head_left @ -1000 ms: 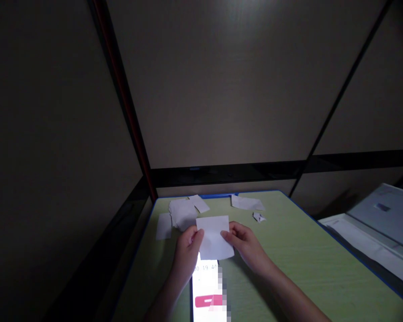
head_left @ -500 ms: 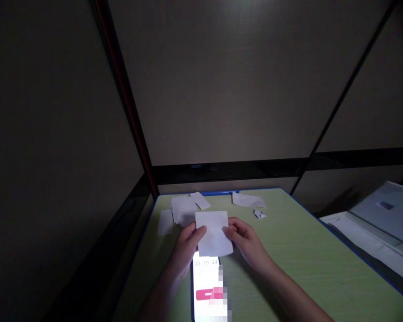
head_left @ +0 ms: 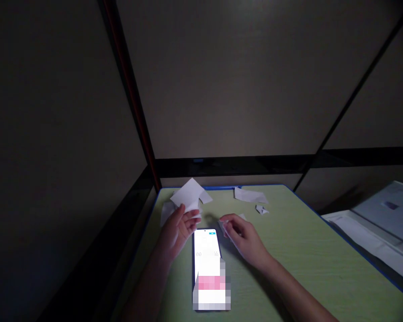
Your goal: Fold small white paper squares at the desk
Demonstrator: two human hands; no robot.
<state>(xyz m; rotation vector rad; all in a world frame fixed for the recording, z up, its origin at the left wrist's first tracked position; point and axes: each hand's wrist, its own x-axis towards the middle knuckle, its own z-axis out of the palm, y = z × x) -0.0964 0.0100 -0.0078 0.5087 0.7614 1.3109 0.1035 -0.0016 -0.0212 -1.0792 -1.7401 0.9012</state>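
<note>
My left hand (head_left: 178,228) has a white paper sheet (head_left: 187,197) pinched at its lower edge between thumb and fingers, lifted off the table and tilted up toward the far left corner. My right hand (head_left: 243,233) sits low on the green table (head_left: 298,250), fingers curled; something small and pale shows at the fingertips, but in this dim light I cannot tell whether it is gripped. Between my two hands a phone (head_left: 208,264) lies flat with its screen lit. Beyond the held sheet, loose paper pieces (head_left: 166,212) lie near the left edge. Further right, a flat paper scrap (head_left: 250,195) rests near the far edge, and a small crumpled bit (head_left: 262,209) lies just beside it. Off to the right of the table stands a pale grey box (head_left: 383,214).
</note>
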